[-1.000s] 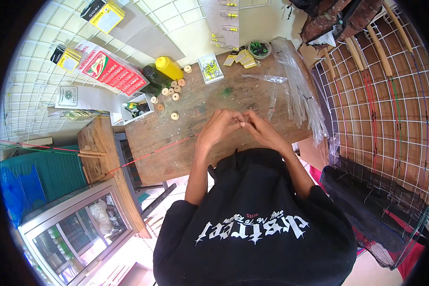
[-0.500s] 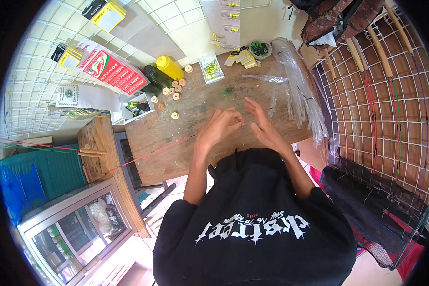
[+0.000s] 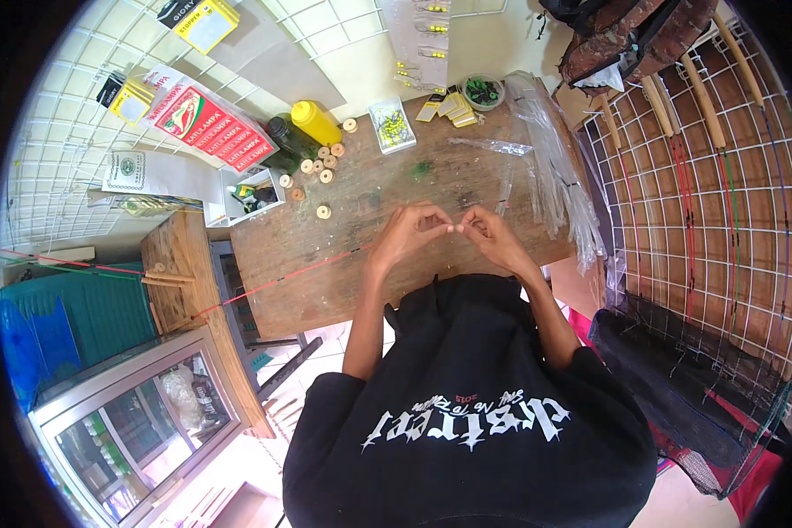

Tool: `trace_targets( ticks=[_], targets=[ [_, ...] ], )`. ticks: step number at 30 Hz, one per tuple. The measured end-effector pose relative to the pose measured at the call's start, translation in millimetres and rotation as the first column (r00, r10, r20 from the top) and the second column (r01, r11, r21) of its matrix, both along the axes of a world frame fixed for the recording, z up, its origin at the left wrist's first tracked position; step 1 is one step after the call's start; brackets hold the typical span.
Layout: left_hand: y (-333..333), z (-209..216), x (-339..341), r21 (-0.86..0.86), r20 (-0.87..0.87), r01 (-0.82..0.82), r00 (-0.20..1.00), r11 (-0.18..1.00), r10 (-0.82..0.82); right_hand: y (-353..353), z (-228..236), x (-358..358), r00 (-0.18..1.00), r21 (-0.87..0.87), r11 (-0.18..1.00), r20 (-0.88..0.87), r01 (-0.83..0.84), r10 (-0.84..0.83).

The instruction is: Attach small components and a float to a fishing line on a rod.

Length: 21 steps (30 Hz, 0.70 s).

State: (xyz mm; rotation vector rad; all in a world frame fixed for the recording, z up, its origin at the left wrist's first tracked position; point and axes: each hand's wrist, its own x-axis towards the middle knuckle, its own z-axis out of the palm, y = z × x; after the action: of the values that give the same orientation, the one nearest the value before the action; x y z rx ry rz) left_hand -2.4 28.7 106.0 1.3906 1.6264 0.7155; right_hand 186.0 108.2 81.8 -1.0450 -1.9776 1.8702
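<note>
Wooden table (image 3: 317, 273), left hand (image 3: 412, 232) beside right hand (image 3: 495, 238), white-lettered shirt (image 3: 475, 370)

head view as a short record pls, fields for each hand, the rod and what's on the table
left hand: thumb and fingertip pinched; anything between too small to tell
right hand: pinched likewise, tips close to the left's
red rod: slants in from the left toward the left hand; grip unclear
wooden table: pale round pieces, white tray, yellow bottle, clear plastic sleeves
</note>
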Motion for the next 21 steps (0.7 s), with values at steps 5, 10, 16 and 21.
trace_targets(
  ticks=[5, 10, 16, 21],
  targets=[
    [-16.4, -84.5, -2.5, 0.4, -0.262, -0.154, 0.925, 0.903, 0.274, 7.0, -6.8, 10.6, 0.986, 0.102, 0.98, -0.022, 0.169, -0.167],
    [-19.4, -102.4, 2.4, 0.171, -0.227, -0.216, 0.941, 0.961, 0.252, 11.8, -10.6, 21.6, 0.964, 0.129, 0.959, 0.061, 0.251, -0.26],
    [-22.3, -96.9, 0.0, 0.178, -0.236, -0.201, 0.942, 0.963, 0.24, 5.8, 13.6, 17.2, 0.953, 0.321, 0.922, 0.135, 0.218, -0.273],
    [-25.8, -70.2, 0.0, 0.405, -0.152, -0.245, 0.932, 0.881, 0.33, 3.9, 37.6, 13.2, 0.947, 0.576, 0.792, 0.091, 0.203, -0.309]
  ],
)
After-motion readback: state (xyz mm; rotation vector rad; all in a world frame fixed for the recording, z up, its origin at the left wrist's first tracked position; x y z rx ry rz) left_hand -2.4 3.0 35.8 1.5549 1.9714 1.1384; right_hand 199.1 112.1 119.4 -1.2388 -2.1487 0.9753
